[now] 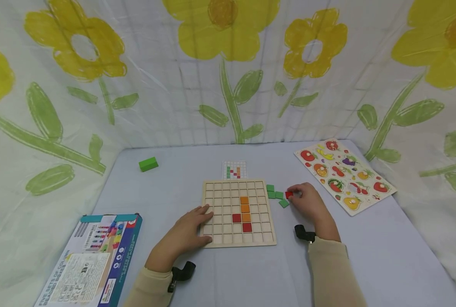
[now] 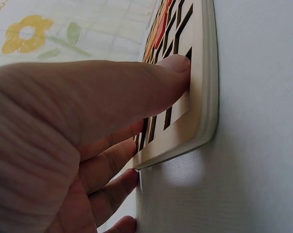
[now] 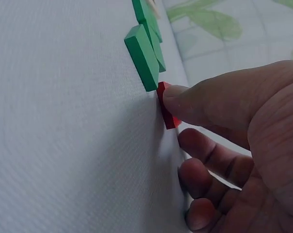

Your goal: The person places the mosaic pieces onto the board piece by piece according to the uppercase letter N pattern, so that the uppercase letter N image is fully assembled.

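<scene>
A wooden grid board (image 1: 217, 186) lies in the middle of the table, with 3 orange tiles (image 1: 245, 208) and 2 red tiles (image 1: 247, 227) in its cells. My left hand (image 1: 187, 228) rests on the board's left edge, its thumb on the near corner and its fingers spread along the side. To the right of the board, my right hand (image 1: 310, 202) pinches a red square tile (image 3: 167, 109) at table level. The thumb lies on the tile; the fingertip opposite is partly hidden. Several green tiles (image 1: 279, 195) lie between that hand and the board.
A small pattern card (image 1: 234, 169) lies behind the board. At the back left is a green block (image 1: 148, 164). A boxed toy set (image 1: 86, 260) lies at the front left, and a fruit puzzle board (image 1: 344, 175) at the right. A flowered curtain (image 1: 166, 106) hangs behind.
</scene>
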### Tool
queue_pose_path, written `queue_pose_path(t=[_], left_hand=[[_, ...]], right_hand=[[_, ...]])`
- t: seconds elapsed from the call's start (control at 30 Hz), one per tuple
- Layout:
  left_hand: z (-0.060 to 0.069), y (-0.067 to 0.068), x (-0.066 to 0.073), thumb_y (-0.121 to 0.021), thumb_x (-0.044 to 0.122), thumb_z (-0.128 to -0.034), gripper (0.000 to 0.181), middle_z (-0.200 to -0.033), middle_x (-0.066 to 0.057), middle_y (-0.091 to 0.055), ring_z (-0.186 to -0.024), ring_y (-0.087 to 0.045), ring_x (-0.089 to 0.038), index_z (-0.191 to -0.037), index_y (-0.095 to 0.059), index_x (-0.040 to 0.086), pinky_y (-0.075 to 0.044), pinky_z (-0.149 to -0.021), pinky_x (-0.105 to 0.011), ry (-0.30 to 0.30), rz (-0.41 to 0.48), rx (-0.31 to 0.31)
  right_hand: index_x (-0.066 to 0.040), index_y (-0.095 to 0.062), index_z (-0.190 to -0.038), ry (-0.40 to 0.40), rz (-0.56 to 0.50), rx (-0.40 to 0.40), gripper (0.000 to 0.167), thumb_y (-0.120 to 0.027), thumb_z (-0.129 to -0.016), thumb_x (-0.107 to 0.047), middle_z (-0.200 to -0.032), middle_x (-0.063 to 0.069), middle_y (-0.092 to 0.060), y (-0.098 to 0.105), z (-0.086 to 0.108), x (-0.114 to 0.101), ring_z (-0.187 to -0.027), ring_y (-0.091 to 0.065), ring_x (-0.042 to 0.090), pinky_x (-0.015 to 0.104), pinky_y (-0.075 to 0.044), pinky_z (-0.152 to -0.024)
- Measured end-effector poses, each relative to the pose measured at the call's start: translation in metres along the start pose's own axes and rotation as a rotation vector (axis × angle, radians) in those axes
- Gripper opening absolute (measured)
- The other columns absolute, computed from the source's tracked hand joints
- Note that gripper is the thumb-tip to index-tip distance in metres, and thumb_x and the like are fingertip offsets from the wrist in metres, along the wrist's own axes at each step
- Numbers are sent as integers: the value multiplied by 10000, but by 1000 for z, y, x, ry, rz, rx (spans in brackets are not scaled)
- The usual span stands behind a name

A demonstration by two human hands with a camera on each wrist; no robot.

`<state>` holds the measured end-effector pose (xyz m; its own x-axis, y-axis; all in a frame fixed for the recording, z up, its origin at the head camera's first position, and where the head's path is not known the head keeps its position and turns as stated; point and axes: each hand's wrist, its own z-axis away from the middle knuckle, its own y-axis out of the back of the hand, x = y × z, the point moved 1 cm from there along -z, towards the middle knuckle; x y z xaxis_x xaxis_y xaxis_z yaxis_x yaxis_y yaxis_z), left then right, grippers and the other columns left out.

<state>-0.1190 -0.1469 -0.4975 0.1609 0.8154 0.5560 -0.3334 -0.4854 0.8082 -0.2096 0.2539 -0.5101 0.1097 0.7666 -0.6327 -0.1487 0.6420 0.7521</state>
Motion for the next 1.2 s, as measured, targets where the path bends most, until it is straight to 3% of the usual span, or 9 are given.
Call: queue_pose_path(t=[0.33, 0.47, 0.6, 0.73, 0.87, 0.97, 1.2], left_hand=[[2, 1, 0, -917, 242, -880, 735, -1747, -56, -428, -1646, -344, -365, -1545, -631, 114, -312, -1308, -648, 5, 6, 2], [2, 1, -1, -918, 245, -880, 734, -1745, -55, -432, -1645, -345, -367, -1544, -632, 115, -318, -1306, -645, 4, 4, 0], [1, 1, 0, -918, 250, -881, 735, -1746, -56, -429, -1647, -342, -366, -1545, -631, 116, -316, -1308, -643, 1, 4, -2], [1, 2, 0, -914, 249, -887, 735, -1751, -51, -421, -1651, -334, -361, -1550, -626, 120, -309, -1312, -642, 0, 5, -8], [1, 3, 1, -913, 232, -887, 731, -1746, -66, -428, -1644, -343, -375, -1547, -626, 108, -318, -1304, -648, -10, 7, -7], [1, 3, 0, -914, 234, -887, 731, -1744, -75, -432, -1641, -348, -382, -1546, -627, 102, -323, -1300, -653, -18, 9, -7], [1, 3, -2, -912, 248, -890, 729, -1745, -64, -430, -1644, -342, -380, -1548, -628, 113, -317, -1298, -663, -24, 17, -11]], right_hand=[[-57, -691, -1267, -29, -31, -2, 242, -703, -1046, -154, -1216, 175, -641, 1, 4, -5, -1043, -578, 308, 391, -533, -880], [-71, -679, -1194, -27, -61, 51, 152, -674, -1067, -156, -1108, 138, -704, 0, 4, -11, -975, -609, 282, 345, -513, -809], [-80, -690, -1151, 24, -79, 114, 114, -658, -1085, -168, -1091, 120, -712, -9, 7, -31, -911, -590, 261, 332, -490, -743], [-101, -712, -1118, 129, -113, 134, 80, -692, -1070, -162, -1062, 93, -732, -27, 15, -67, -853, -570, 245, 336, -479, -707], [-121, -738, -1077, 239, -160, 60, 63, -742, -1050, -178, -1002, 27, -742, -53, 22, -105, -818, -567, 220, 334, -493, -698], [-149, -747, -1048, 274, -162, -28, 61, -757, -1045, -209, -977, -16, -734, -74, 23, -125, -822, -586, 190, 325, -519, -710], [-203, -715, -950, 249, -146, -142, 98, -753, -1040, -193, -932, -21, -725, -100, 23, -143, -698, -609, 162, 327, -530, -641]])
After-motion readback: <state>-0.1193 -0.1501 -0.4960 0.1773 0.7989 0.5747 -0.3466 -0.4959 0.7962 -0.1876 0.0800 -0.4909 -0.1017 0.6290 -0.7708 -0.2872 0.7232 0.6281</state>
